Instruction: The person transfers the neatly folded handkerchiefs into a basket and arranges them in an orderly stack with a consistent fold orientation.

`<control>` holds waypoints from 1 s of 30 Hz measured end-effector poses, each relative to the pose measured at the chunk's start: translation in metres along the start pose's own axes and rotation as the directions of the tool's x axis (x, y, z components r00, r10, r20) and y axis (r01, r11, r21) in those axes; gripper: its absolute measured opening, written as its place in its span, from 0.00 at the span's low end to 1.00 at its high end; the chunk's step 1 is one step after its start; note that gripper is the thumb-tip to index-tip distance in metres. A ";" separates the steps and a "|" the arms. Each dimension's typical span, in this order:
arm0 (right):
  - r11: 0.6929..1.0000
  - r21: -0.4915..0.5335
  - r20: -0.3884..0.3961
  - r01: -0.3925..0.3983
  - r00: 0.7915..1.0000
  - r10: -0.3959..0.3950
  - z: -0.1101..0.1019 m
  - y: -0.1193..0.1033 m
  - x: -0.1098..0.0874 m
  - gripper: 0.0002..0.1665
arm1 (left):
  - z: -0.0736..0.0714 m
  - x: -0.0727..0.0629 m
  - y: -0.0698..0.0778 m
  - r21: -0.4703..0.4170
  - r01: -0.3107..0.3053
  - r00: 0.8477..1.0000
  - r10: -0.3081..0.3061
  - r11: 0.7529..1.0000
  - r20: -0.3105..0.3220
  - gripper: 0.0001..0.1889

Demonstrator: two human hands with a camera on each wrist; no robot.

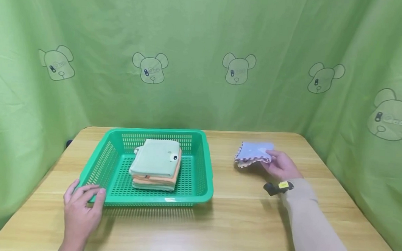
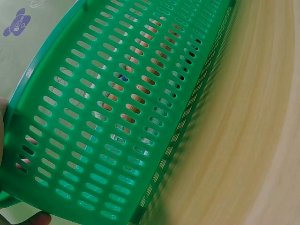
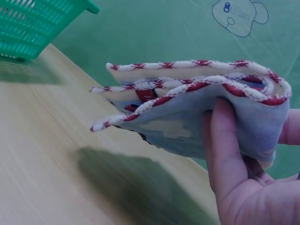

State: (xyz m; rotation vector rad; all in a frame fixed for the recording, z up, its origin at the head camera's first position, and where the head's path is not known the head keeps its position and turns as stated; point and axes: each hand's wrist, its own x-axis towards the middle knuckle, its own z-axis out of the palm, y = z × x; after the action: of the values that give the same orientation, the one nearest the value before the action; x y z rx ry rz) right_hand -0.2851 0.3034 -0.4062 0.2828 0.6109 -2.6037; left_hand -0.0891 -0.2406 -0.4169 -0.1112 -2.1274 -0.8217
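Observation:
My right hand (image 1: 280, 167) pinches a folded light blue towel (image 1: 254, 151) with a checked trim, at its right side. In the right wrist view the towel (image 3: 178, 131) hangs above the table, its shadow below and its folded layers fanning apart on the left. A green plastic basket (image 1: 206, 175) with slotted walls stands to the left. At its near left corner my left hand (image 1: 82, 206) grips the rim. Inside the basket lies a stack of folded towels, with a pale green towel (image 1: 156, 157) on top and an orange towel (image 1: 157, 181) below.
The wooden table (image 1: 236, 226) carries the basket on its left half. A green curtain (image 1: 195, 102) with bear-head drawings hangs behind the table and along both sides. A black band (image 1: 277, 187) with a yellow label is on my right wrist.

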 end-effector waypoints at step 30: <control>1.000 -0.030 0.051 -0.003 0.999 0.005 0.045 0.011 -0.006 0.30 | 0.001 0.000 0.000 0.002 -0.020 1.000 0.020 1.000 -0.017 0.09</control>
State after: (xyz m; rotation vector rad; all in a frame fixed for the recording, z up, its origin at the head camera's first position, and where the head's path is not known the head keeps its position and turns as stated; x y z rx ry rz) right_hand -0.2792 0.2761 -0.3686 0.2066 0.6299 -2.5870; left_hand -0.0893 -0.2399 -0.4174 -0.1243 -2.1081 -0.8065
